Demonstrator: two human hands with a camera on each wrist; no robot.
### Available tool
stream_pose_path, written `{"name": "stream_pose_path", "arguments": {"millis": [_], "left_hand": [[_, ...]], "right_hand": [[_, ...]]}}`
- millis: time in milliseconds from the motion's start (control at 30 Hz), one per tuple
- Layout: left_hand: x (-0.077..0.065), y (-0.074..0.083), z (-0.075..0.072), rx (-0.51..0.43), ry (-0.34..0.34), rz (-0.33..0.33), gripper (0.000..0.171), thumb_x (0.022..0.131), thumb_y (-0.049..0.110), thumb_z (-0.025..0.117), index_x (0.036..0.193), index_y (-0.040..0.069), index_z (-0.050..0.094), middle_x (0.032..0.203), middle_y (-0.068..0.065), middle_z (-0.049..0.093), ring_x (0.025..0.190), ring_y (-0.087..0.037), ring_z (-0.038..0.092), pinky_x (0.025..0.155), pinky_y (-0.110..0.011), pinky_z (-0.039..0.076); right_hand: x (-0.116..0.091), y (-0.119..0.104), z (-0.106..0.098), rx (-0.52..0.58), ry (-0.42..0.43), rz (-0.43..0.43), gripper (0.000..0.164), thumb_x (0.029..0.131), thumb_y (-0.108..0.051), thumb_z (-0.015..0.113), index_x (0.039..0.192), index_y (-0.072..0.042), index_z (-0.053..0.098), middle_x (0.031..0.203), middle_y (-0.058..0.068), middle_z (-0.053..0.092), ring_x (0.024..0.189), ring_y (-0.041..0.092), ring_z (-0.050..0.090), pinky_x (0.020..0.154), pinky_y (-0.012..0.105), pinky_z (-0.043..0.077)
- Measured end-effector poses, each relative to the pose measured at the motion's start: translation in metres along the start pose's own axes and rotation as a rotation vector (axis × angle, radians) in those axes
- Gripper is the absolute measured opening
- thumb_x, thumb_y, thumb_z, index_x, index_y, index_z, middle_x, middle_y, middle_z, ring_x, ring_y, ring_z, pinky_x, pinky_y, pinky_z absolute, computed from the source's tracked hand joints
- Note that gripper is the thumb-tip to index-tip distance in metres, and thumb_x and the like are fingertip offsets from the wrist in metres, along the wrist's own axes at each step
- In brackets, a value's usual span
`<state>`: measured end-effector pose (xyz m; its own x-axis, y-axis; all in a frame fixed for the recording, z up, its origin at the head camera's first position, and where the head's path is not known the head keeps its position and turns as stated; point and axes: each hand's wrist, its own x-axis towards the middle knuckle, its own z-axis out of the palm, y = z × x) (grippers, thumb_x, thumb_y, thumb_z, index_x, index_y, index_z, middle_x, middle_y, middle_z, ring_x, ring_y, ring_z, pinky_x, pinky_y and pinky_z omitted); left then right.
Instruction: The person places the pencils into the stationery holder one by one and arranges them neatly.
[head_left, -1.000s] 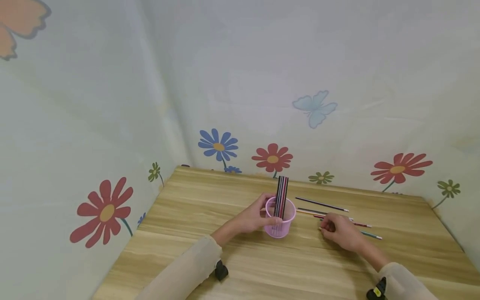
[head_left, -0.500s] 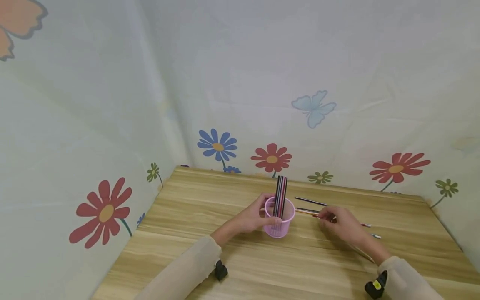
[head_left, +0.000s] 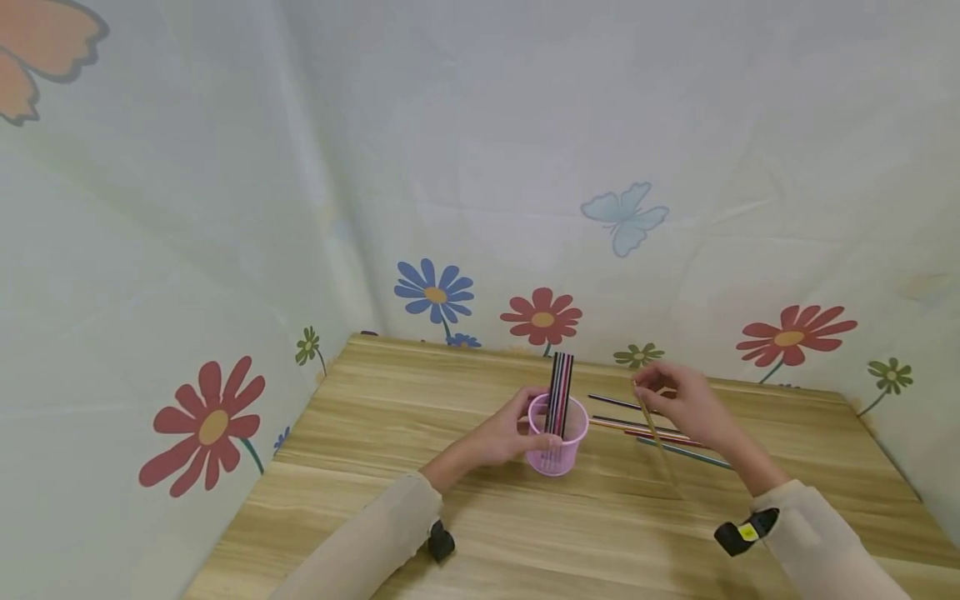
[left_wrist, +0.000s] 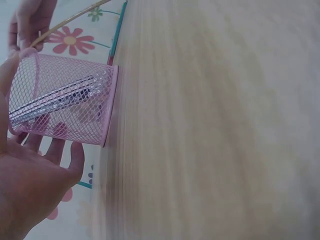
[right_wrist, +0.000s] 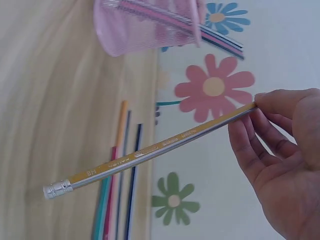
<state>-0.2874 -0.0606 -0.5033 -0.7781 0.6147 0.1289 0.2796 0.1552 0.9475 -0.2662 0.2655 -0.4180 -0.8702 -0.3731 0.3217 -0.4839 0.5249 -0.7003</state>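
A pink mesh pencil cup [head_left: 553, 463] stands upright on the wooden table. My left hand [head_left: 497, 437] grips its side, the thumb across the front near the rim. Several dark and pink striped pencils [head_left: 560, 387] lean together inside it. To the right, my right hand [head_left: 688, 407] is raised over the table and pinches a yellow pencil [right_wrist: 155, 150] at one end between thumb and fingertips. Its silver ferrule and eraser end [right_wrist: 57, 189] slants downward, away from the hand. In the left wrist view, this pencil passes just behind the cup's rim.
Several loose pencils lie right of the cup, among them a teal pencil [head_left: 686, 452], an orange pencil [right_wrist: 121, 125] and a dark pencil [head_left: 611, 401]. A flower-printed sheet [head_left: 480, 167] rises behind the table and along its left side.
My right hand has come away from the table with the yellow pencil, rising and moving toward the back, and the pencil has swung to a steeper slant. The left hand and cup have stayed put.
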Motion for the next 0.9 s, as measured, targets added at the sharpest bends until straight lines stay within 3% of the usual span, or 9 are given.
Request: {"name": "stream_pose_path", "arguments": {"millis": [333, 600, 900], "left_hand": [[-0.002, 0.001, -0.002, -0.006, 0.004, -0.033, 0.072, 0.096, 0.026, 0.082, 0.154, 0.023, 0.040, 0.148, 0.002, 0.052, 0.137, -0.021, 0.054, 0.113, -0.037, 0.047], [-0.001, 0.001, -0.002, -0.011, 0.008, -0.038, 0.072, 0.096, 0.026, 0.082, 0.154, 0.023, 0.040, 0.148, 0.002, 0.052, 0.137, -0.020, 0.053, 0.113, -0.037, 0.047], [0.001, 0.002, -0.002, -0.013, 0.001, -0.033, 0.073, 0.096, 0.025, 0.082, 0.155, 0.022, 0.039, 0.149, 0.003, 0.051, 0.137, -0.019, 0.053, 0.114, -0.036, 0.047]], "right_hand": [[0.029, -0.018, -0.001, 0.025, 0.057, 0.007, 0.013, 0.103, -0.007, 0.069, 0.114, 0.000, 0.068, 0.099, 0.012, 0.071, 0.089, 0.021, 0.069, 0.078, 0.023, 0.061], [0.049, -0.043, -0.002, 0.167, 0.145, -0.041, 0.014, 0.103, -0.006, 0.069, 0.113, 0.004, 0.067, 0.099, 0.019, 0.070, 0.085, 0.024, 0.071, 0.077, 0.024, 0.062], [0.061, -0.067, -0.003, 0.327, 0.229, -0.086, 0.017, 0.103, -0.004, 0.069, 0.116, 0.006, 0.065, 0.102, 0.016, 0.068, 0.086, 0.019, 0.071, 0.080, 0.028, 0.063]]}}
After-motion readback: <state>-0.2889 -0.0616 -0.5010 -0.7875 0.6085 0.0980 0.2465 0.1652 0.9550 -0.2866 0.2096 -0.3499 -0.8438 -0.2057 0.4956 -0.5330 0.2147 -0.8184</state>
